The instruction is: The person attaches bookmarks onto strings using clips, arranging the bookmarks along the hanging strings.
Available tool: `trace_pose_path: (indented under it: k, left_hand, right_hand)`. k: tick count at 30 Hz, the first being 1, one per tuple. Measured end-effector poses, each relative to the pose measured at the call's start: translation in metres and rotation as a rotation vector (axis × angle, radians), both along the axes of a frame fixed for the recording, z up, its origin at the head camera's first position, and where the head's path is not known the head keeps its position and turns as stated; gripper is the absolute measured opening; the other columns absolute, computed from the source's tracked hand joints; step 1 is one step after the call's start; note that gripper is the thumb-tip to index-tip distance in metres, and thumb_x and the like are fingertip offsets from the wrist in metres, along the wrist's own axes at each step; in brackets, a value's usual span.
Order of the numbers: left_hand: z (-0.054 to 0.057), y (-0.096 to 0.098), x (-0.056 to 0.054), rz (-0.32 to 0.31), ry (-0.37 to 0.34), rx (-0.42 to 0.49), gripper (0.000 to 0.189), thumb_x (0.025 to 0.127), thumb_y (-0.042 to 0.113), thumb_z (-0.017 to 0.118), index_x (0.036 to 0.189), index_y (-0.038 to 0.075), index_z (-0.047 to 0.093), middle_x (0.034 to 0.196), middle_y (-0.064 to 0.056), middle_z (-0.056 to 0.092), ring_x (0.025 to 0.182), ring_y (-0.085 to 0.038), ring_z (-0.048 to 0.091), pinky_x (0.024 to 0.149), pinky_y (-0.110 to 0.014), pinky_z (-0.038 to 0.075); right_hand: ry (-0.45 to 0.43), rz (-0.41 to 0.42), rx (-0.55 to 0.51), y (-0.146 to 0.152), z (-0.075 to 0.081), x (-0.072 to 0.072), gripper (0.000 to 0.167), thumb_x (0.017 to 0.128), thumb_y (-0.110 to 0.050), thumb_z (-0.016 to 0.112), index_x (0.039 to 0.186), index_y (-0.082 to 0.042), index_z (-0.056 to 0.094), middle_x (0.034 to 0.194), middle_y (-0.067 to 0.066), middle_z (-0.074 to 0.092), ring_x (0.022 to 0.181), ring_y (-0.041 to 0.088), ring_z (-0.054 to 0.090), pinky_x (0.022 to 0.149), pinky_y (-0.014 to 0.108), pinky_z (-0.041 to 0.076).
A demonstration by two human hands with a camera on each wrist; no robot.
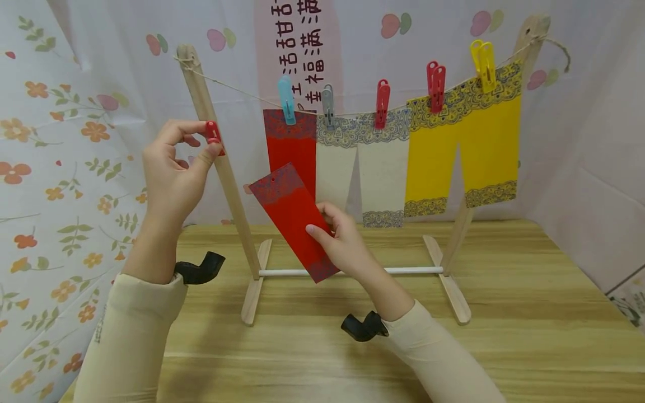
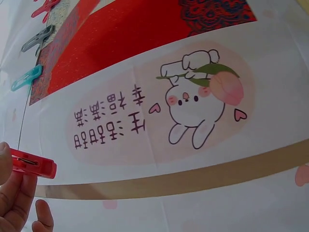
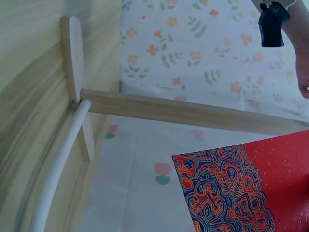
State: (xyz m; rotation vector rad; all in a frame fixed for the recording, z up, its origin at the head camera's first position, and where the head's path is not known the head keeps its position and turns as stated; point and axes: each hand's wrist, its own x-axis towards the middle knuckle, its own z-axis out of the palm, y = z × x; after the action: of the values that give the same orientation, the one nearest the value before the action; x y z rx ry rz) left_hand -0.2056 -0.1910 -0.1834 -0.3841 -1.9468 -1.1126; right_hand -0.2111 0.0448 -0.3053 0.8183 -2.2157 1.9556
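Observation:
My left hand (image 1: 171, 173) pinches a small red clothespin (image 1: 214, 137) between thumb and fingertips, in front of the left wooden post. That clothespin (image 2: 41, 166) also shows at the left edge of the left wrist view. Lower and to the right, my right hand (image 1: 347, 240) holds a red paper card (image 1: 297, 224) tilted, thumb on its front. The card has patterned bands at both ends and a small hole near its top. It overlaps a hanging red card (image 1: 289, 148), held on the string by a light-blue clothespin (image 1: 286, 101).
Further along the string hang cream cards (image 1: 383, 168) and yellow cards (image 1: 491, 145), under grey, red and yellow clothespins. The string joins two wooden posts (image 1: 227, 184), linked low by a white rod (image 1: 413, 270). The stand rests on a wood-grain table (image 1: 302, 347) before printed cloth.

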Motion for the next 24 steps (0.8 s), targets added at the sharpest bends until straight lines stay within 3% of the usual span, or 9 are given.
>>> trace_pose_path:
  k: [10,17,24]
  left_hand:
    - [0.019,0.005,-0.004,-0.044,0.074,-0.029,0.023,0.09,0.007,0.072,0.106,-0.009,0.067,0.085,0.025,0.058,0.08,-0.007,0.042,0.046,-0.017,0.024]
    - [0.031,0.005,-0.011,-0.117,0.142,0.019,0.008,0.087,0.006,0.072,0.096,0.005,0.073,0.083,0.022,0.059,0.076,-0.01,0.042,0.044,-0.015,0.027]
    - [0.043,0.006,-0.014,-0.182,0.196,0.054,0.006,0.088,0.006,0.071,0.093,0.007,0.073,0.087,0.021,0.064,0.075,-0.012,0.041,0.045,-0.016,0.026]
  right_hand:
    - [-0.018,-0.02,-0.087,-0.02,0.013,-0.005,0.018,0.097,-0.002,0.059,0.114,0.001,0.056,0.113,0.024,0.068,0.092,0.033,0.07,0.07,0.038,0.06]
    - [-0.002,-0.016,-0.099,-0.029,0.016,-0.005,0.018,0.097,-0.001,0.059,0.114,0.002,0.056,0.112,0.025,0.068,0.093,0.034,0.07,0.073,0.038,0.061]
    - [-0.023,-0.028,-0.099,-0.037,0.022,-0.005,0.018,0.097,-0.003,0.06,0.114,0.0,0.056,0.112,0.022,0.069,0.093,0.032,0.071,0.073,0.037,0.06]
